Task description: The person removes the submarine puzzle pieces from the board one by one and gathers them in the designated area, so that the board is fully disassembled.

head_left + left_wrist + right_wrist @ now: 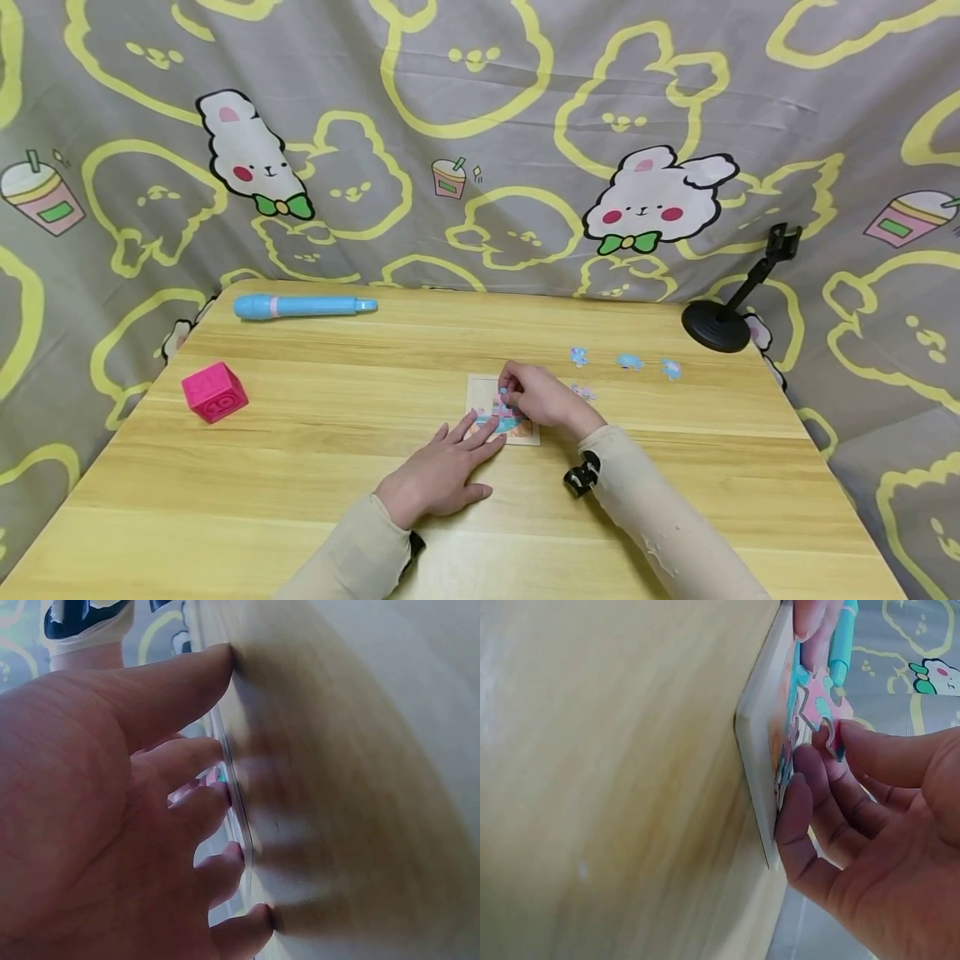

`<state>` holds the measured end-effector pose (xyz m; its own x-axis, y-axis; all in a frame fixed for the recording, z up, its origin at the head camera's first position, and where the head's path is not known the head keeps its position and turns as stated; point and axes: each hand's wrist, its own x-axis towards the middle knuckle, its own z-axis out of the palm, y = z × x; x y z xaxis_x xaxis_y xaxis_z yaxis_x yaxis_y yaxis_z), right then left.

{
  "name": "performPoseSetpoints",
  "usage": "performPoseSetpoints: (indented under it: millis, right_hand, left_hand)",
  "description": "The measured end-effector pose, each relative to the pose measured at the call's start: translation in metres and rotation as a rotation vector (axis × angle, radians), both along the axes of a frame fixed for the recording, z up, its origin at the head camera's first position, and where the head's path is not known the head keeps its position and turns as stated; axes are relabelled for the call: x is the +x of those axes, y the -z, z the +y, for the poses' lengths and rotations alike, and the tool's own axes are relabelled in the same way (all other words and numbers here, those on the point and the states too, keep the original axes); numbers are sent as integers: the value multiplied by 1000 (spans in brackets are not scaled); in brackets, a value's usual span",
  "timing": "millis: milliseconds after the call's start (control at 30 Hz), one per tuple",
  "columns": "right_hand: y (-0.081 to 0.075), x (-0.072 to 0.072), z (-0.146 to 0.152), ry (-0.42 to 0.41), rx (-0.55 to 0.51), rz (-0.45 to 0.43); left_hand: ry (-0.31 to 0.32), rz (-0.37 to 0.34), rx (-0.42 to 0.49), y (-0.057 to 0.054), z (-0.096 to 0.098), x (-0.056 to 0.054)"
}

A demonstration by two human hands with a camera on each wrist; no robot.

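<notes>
A small puzzle board (534, 435) with a pale frame lies on the table, its lower part filled with coloured pieces. My right hand (542, 395) pinches a pink and blue puzzle piece (824, 706) between thumb and forefinger, tilted up over the board. In the right wrist view its other fingers rest at the board's edge (756, 742). My left hand (444, 473) lies spread, fingertips on the board's near left part and thumb on the table. In the left wrist view its straight fingers (206, 814) touch down along the board's side.
Several loose puzzle pieces (630, 362) lie to the right of and beyond the board. A pink cube (214, 392) sits at the left, a blue microphone (303, 307) at the back left. A black stand (716, 326) is at the back right, before a patterned curtain (517, 92).
</notes>
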<state>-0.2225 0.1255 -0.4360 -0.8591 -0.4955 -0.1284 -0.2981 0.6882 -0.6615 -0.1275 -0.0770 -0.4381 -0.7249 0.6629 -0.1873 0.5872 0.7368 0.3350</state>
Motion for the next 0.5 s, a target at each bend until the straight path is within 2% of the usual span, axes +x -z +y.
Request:
performPoseSetpoints:
  millis: [167,400,500]
  right_hand:
    - [-3,1,6,10,-44,-2]
    - [-12,-2,27,49,-159,7]
    - [-14,-3,41,71,-218,-28]
  left_hand:
    - [6,3,6,-1,0,0]
    - [5,8,6,-1,0,0]
    - [2,2,7,-1,0,0]
